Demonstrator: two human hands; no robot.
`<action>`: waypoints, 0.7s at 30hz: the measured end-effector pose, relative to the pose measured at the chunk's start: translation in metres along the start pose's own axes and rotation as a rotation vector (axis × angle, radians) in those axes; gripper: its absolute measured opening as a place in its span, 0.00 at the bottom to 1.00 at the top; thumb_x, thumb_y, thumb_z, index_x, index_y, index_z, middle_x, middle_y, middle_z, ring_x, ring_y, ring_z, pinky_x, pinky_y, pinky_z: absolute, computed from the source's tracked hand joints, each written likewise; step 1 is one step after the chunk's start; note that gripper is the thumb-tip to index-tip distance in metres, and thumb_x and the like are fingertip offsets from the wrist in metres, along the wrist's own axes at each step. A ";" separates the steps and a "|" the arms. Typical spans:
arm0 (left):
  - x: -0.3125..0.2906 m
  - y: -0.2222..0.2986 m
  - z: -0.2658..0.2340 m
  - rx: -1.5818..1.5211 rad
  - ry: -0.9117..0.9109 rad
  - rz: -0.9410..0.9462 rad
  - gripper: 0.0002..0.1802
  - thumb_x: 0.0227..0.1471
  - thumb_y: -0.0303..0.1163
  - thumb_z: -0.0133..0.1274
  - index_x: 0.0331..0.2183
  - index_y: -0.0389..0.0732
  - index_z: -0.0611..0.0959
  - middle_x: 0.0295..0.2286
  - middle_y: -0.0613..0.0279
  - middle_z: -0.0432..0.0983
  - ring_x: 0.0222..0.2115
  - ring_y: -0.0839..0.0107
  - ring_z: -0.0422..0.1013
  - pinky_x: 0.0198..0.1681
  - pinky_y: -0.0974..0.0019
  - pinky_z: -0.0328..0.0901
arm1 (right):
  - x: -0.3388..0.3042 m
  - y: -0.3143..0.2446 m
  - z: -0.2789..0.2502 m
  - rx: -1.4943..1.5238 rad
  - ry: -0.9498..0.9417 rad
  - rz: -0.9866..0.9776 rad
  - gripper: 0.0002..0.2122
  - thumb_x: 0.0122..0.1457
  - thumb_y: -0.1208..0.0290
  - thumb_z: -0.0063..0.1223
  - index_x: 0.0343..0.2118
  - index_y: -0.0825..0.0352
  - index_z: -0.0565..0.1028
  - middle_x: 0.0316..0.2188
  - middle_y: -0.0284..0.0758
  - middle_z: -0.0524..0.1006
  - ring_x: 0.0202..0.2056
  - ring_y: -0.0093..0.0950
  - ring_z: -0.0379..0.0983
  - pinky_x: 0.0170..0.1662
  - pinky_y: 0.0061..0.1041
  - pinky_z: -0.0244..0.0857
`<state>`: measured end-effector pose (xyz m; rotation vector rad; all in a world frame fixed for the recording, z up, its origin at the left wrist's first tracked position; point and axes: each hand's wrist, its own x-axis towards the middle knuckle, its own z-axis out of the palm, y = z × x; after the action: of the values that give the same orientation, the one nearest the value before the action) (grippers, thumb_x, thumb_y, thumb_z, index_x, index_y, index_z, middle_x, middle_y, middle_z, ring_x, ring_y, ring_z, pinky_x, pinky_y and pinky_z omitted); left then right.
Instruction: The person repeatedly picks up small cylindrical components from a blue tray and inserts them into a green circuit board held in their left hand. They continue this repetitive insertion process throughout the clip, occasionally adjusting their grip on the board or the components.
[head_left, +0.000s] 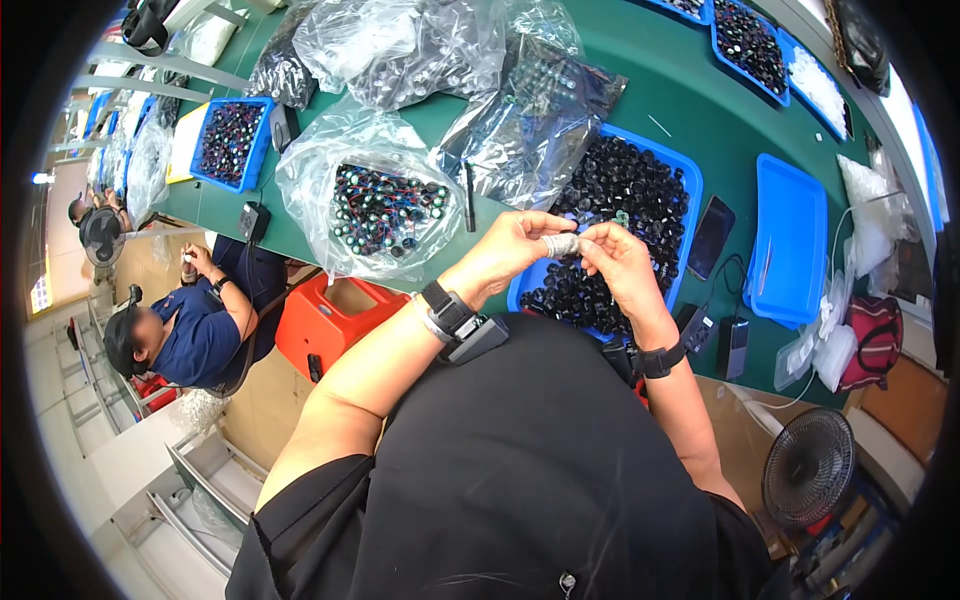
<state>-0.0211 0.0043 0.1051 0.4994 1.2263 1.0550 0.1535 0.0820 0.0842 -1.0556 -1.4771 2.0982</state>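
Hands, pair, bare, brought together over the tray. Left hand: thumb and forefinger drawn toward each other, pointing at the other hand. Right hand: fingers bent in to meet them. Any part clamped between the fingertips is too small or too hidden to tell.

Grey-white wrapping, one: between the hands, apparently around a left finger; exact seating unclear.

Green piece, one, small: just beyond the right fingertips; held or lying on the heap, cannot tell.

Black round parts, a large heap: below the hands and spreading beyond them, in a blue tray on the green bench.

Wired round parts, many: left of the hands, in an open clear bag.

Black pen, one: beyond the left hand, near the bag's edge.

Phone, one, dark: right of the right hand, just beside the tray.

Handling notes, by judgement. The step appears to be close fingertip work on one small part. Best steadied by one hand, with the other making the fine movement. Light pinch advised: smooth round parts may slip or turn. Wrapping to be kept snug, as a loose edge could catch or dull the touch. Hands best kept low over the tray, so a dropped part lands among its kind. Wires in the bag best left clear of the left forearm, lest they snag.
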 end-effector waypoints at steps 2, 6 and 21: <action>0.004 -0.011 0.001 0.024 0.050 0.007 0.17 0.50 0.27 0.56 0.43 0.32 0.77 0.33 0.61 0.76 0.34 0.77 0.71 0.40 0.73 0.65 | 0.000 0.002 0.002 -0.071 -0.002 0.046 0.04 0.58 0.75 0.51 0.34 0.69 0.74 0.24 0.29 0.74 0.25 0.16 0.70 0.28 0.15 0.65; 0.012 -0.032 -0.002 0.204 0.081 0.012 0.14 0.51 0.26 0.54 0.41 0.30 0.77 0.31 0.61 0.76 0.31 0.77 0.70 0.37 0.72 0.66 | -0.004 -0.003 0.010 -0.207 -0.005 0.145 0.06 0.57 0.78 0.48 0.35 0.74 0.73 0.26 0.34 0.76 0.25 0.20 0.74 0.28 0.19 0.70; 0.023 -0.058 -0.021 0.447 0.602 0.056 0.11 0.51 0.27 0.51 0.37 0.31 0.78 0.27 0.56 0.77 0.24 0.70 0.71 0.29 0.66 0.67 | 0.000 -0.007 0.043 -0.432 0.025 0.059 0.03 0.50 0.79 0.50 0.26 0.73 0.74 0.19 0.39 0.77 0.19 0.24 0.75 0.25 0.23 0.70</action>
<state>-0.0187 -0.0077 0.0401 0.5777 2.0152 1.0108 0.1209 0.0575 0.0984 -1.2811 -1.9624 1.8346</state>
